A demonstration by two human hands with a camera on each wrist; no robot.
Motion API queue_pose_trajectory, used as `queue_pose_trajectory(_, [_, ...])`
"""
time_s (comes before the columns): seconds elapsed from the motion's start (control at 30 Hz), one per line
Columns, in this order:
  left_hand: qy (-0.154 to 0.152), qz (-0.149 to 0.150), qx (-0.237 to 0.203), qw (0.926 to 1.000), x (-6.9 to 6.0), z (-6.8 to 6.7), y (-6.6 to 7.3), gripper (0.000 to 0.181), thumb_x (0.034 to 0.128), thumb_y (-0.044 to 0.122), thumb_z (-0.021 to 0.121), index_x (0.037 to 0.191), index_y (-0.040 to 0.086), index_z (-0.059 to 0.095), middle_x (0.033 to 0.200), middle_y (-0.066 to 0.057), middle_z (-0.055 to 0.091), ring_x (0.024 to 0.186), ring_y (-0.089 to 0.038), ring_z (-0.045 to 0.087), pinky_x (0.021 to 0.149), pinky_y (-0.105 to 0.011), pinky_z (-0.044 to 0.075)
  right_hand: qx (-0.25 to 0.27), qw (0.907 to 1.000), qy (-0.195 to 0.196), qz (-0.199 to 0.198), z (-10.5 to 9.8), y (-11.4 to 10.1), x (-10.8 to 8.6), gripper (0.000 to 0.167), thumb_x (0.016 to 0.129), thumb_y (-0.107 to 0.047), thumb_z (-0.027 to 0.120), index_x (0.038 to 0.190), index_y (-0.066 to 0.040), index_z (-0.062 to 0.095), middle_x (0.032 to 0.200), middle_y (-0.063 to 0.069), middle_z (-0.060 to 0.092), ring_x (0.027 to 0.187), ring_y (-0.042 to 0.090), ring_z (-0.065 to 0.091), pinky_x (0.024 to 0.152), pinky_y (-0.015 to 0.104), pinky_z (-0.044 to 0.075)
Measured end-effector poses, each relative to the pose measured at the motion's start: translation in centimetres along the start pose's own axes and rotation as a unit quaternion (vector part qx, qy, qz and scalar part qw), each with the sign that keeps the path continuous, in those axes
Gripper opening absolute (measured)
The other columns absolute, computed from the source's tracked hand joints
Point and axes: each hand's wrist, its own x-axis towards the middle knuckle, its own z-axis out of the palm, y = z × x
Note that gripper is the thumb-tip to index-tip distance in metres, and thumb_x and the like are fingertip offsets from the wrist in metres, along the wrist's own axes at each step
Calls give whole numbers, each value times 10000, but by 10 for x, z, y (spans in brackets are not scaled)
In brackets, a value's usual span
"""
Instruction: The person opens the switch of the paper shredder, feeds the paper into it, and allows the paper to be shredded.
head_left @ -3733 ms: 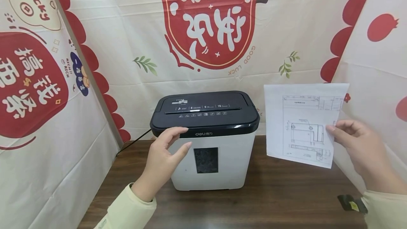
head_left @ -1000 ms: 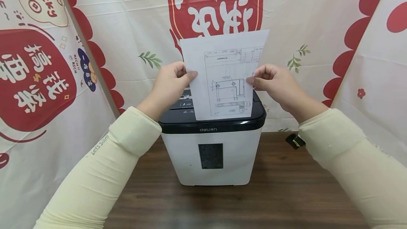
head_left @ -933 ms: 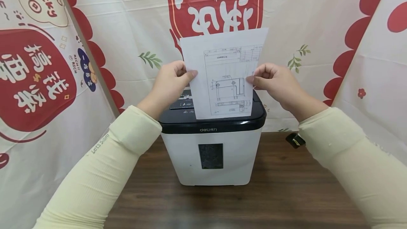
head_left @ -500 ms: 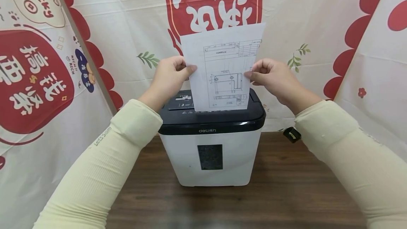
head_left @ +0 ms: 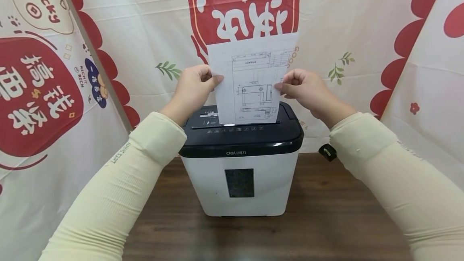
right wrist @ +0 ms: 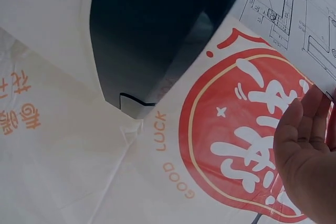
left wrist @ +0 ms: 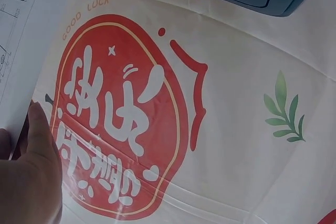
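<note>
A white sheet of paper printed with a technical drawing stands upright over the paper shredder, its lower edge at the slot in the black lid. Whether that edge has entered the slot I cannot tell. My left hand pinches the sheet's left edge between thumb and fingers. On the opposite edge my right hand pinches it the same way. In the left wrist view the paper runs along the far left, by the left hand. The right wrist view has the right hand at the sheet's edge.
The shredder stands on a brown wooden table, close to a patterned cloth backdrop. Cloth also hangs on the left and right sides. A small black object sits by the right cuff. A dark window is set in the shredder's white bin.
The paper, held only by my right hand at first, came left over the shredder and my left hand took its other edge. Lately it moved farther back, then down to the slot.
</note>
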Motion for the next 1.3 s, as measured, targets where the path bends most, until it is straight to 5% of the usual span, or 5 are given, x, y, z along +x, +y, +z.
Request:
queue_pose_trajectory(0.47, [-170,-193,-86,9996,1,5,-13,180,948,158,623,1085,74,704,1057,-49,694,925,-199,579,836,-341,477,-67,9998,-153,106,7,12,3,214,947,-207,629,1043,-16,611,1106,61,648,962,211,581,882,375,469])
queue_pose_trajectory(1.3, [-728,-460,267,9959,-4,19,-33,253,947,163,623,1179,77,676,1082,-77,705,975,-201,618,825,-358,483,-328,9983,-459,121,9,35,-1,185,922,-200,660,994,-30,661,1051,97,648,903,247,569,778,311,499])
